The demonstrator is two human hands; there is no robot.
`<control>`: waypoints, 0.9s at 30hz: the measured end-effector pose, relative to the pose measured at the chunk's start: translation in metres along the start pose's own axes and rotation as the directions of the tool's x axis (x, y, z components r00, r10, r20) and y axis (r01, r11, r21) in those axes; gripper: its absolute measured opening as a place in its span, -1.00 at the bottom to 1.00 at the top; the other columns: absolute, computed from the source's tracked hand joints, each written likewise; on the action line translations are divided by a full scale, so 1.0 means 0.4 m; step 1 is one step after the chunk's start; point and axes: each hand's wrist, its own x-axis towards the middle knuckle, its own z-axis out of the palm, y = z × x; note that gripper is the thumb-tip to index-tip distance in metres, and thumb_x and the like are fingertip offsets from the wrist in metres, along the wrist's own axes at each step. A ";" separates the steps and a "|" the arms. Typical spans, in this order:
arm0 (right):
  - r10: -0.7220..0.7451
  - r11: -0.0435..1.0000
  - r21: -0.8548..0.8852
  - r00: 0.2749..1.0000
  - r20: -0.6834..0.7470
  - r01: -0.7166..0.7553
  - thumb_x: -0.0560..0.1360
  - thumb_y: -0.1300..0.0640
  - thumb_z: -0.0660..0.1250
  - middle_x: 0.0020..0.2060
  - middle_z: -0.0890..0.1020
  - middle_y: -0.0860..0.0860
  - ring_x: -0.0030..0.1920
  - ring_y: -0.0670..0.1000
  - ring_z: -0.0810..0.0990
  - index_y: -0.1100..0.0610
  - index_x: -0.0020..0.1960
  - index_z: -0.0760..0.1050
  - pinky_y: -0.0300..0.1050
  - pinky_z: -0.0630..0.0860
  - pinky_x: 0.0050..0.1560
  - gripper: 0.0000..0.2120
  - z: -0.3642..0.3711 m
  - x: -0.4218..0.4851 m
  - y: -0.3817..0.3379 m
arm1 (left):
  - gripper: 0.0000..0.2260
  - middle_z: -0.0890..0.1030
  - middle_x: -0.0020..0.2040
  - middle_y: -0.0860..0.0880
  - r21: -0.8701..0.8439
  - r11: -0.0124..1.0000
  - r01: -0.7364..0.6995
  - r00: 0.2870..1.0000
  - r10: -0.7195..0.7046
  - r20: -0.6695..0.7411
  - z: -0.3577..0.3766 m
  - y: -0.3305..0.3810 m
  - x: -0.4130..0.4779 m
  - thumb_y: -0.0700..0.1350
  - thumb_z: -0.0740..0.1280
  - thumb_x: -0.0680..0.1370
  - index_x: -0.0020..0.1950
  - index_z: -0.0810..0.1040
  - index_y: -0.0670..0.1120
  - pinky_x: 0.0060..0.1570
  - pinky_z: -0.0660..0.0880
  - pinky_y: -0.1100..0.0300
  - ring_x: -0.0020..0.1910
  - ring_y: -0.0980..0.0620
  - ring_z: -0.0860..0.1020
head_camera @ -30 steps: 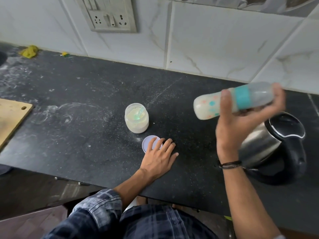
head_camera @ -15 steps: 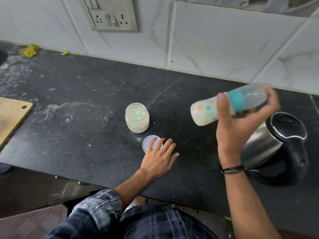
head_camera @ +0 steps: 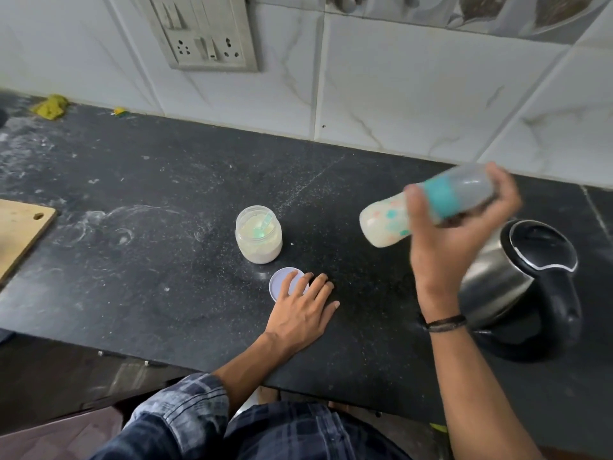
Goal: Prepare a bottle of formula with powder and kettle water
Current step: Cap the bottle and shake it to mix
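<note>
My right hand (head_camera: 454,237) grips a capped baby bottle (head_camera: 388,224) with a teal collar and milky liquid inside. It holds the bottle almost level in the air, above and left of the steel kettle (head_camera: 517,280), whose black lid is closed. The bottle looks motion-blurred. On the black counter (head_camera: 132,260) stands an open jar of pale powder (head_camera: 258,239) with a green scoop in it. Its round lid (head_camera: 282,283) lies just in front of it. My left hand (head_camera: 302,310) rests flat on the counter, fingers straight and partly over that lid.
A wooden cutting board (head_camera: 20,230) lies at the left edge. A yellow cloth (head_camera: 49,106) sits at the back left by the tiled wall. A switch and socket plate (head_camera: 202,34) is on the wall. White powder dusts the counter.
My right hand has swung the bottle down and to the left, tilting its base lower. My left hand has stayed on the lid.
</note>
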 end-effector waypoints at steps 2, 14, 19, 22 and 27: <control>0.020 0.997 0.076 0.997 -0.078 -0.014 0.47 0.24 0.56 0.25 0.43 0.07 0.09 -0.10 0.61 0.22 0.41 0.15 -0.09 0.62 0.06 -0.27 0.002 0.009 -0.002 | -0.60 0.55 0.39 0.00 0.011 1.000 0.010 1.000 -0.010 -0.006 -0.002 0.001 0.002 0.19 0.14 0.71 0.36 0.55 -0.01 0.41 0.38 -0.20 0.36 -0.10 0.50; 0.040 0.994 -0.111 0.976 0.216 -0.016 0.40 0.13 0.64 0.16 0.53 -0.25 -0.01 -0.17 0.62 0.08 0.37 0.27 -0.03 0.64 0.00 -0.29 0.007 0.017 0.000 | -0.61 0.55 0.38 0.00 0.009 1.000 -0.008 1.000 0.008 -0.020 -0.001 -0.001 -0.004 0.19 0.15 0.71 0.35 0.55 -0.01 0.40 0.36 -0.19 0.35 -0.10 0.50; 0.041 0.993 0.115 0.998 -0.056 -0.034 0.48 0.24 0.55 0.29 0.44 0.17 0.09 -0.05 0.60 0.24 0.41 0.15 -0.02 0.64 0.08 -0.29 -0.002 0.007 -0.019 | -0.62 0.56 0.37 0.00 0.018 1.000 0.004 0.999 -0.003 -0.048 0.000 0.002 -0.002 0.19 0.17 0.70 0.34 0.57 -0.01 0.41 0.36 -0.20 0.34 -0.10 0.51; 0.055 0.996 -0.072 0.992 0.118 -0.046 0.43 0.19 0.61 0.22 0.50 -0.15 0.08 -0.07 0.61 0.16 0.40 0.26 0.00 0.64 0.06 -0.30 -0.009 -0.006 0.007 | -0.62 0.56 0.37 0.00 0.016 1.000 -0.011 0.998 0.011 -0.058 0.003 0.001 -0.004 0.19 0.18 0.70 0.33 0.57 -0.01 0.41 0.35 -0.19 0.33 -0.10 0.52; 0.048 0.998 0.040 0.999 -0.025 -0.047 0.47 0.20 0.58 0.33 0.45 0.12 0.16 0.08 0.62 0.22 0.44 0.17 0.08 0.66 0.10 -0.26 -0.010 -0.003 -0.007 | -0.62 0.56 0.36 0.01 0.025 1.000 0.001 0.998 0.001 -0.058 0.005 0.003 -0.001 0.18 0.18 0.70 0.33 0.57 -0.02 0.41 0.35 -0.19 0.32 -0.09 0.52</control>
